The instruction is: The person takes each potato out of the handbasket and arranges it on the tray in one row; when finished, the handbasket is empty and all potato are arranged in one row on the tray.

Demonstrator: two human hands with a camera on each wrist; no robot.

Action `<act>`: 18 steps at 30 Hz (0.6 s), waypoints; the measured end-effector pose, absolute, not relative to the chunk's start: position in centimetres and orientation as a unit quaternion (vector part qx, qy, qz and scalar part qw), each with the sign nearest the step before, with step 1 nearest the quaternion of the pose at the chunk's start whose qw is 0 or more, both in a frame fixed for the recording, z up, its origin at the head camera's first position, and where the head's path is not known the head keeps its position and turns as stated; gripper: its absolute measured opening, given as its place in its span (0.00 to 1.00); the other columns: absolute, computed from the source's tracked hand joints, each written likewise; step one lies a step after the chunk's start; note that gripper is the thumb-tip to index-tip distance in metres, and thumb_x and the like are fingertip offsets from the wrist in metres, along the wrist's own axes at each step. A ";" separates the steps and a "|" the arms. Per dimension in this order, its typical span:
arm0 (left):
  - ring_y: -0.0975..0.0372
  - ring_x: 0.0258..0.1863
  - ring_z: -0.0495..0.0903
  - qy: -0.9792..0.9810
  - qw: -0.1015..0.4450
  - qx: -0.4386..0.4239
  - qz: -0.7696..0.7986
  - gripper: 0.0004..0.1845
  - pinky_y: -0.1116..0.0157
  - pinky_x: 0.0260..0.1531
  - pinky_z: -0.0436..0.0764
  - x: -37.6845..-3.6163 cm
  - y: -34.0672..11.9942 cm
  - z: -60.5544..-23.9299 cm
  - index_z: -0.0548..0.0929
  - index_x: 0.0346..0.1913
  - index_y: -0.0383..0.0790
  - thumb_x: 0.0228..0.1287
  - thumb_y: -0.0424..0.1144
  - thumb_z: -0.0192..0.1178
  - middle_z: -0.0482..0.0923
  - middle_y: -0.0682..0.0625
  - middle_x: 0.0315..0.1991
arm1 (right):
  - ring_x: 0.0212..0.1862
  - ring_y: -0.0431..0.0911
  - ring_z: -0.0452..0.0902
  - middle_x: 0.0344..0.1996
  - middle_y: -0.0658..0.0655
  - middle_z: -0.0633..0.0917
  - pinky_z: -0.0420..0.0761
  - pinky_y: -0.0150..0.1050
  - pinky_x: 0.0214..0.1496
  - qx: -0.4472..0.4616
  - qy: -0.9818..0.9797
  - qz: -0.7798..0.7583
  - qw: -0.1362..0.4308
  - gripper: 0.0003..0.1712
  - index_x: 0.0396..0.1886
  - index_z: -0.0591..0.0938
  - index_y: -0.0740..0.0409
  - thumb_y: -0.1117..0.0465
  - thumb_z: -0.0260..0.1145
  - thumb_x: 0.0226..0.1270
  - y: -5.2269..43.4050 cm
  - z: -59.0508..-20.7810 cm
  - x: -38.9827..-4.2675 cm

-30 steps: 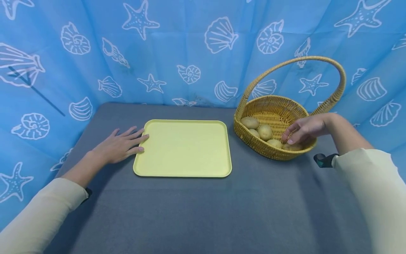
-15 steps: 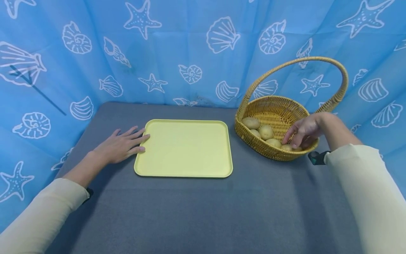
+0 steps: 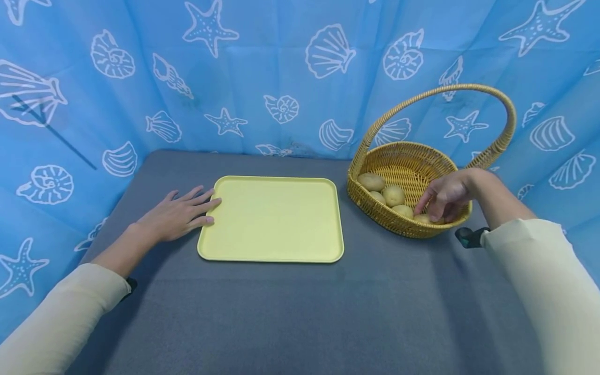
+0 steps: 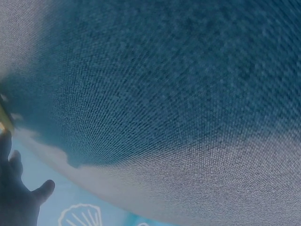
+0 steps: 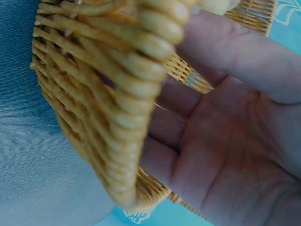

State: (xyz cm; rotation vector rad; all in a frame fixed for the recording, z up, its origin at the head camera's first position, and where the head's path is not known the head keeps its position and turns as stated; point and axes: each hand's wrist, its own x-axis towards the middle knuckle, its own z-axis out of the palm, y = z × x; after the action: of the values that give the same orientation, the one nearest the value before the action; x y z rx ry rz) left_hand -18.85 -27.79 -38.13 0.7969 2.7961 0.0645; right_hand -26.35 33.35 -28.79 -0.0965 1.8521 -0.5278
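Observation:
In the head view, the left hand [image 3: 180,214] lies with spread fingers over the left edge of a pale yellow tray [image 3: 276,219]. The left wrist view catches that hand [image 4: 21,188] at its lower left corner. The right hand [image 3: 447,195] reaches down into a wicker basket [image 3: 398,224], thumb and forefinger on either side of a potato [image 3: 423,218] by the near rim. Seen from the right wrist, the thumb lies against a potato [image 5: 215,4], and the basket rim [image 5: 131,113] hides the other fingertips. Several more potatoes [image 3: 394,195] sit along the basket's left and near side.
The basket's tall arched handle [image 3: 436,89] rises above the right forearm. A grey cloth [image 3: 281,317] covers the table. Behind and at both sides hangs a blue curtain [image 3: 290,67] with white shells and starfish.
The right hand has shifted slightly left and lower in the basket, its thumb and forefinger now around the near potato. The left hand and tray have stayed put.

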 end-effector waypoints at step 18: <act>0.43 0.78 0.44 0.953 0.105 0.283 0.025 0.35 0.30 0.65 0.48 -19.0 -27.9 -38.3 0.58 0.79 0.48 0.78 0.60 0.42 0.50 0.42 0.79 | 0.66 0.60 0.70 0.64 0.62 0.76 0.74 0.56 0.63 -0.211 0.863 -0.204 0.412 0.32 0.67 0.77 0.60 0.54 0.70 0.66 33.6 -25.1 -24.3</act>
State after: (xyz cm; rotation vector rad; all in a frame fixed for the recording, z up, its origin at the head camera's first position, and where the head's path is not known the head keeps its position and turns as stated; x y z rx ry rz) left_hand -18.97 -27.89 -38.34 0.8340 2.8087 0.0737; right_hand -24.28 33.57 -25.12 -0.5306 2.1702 -0.5145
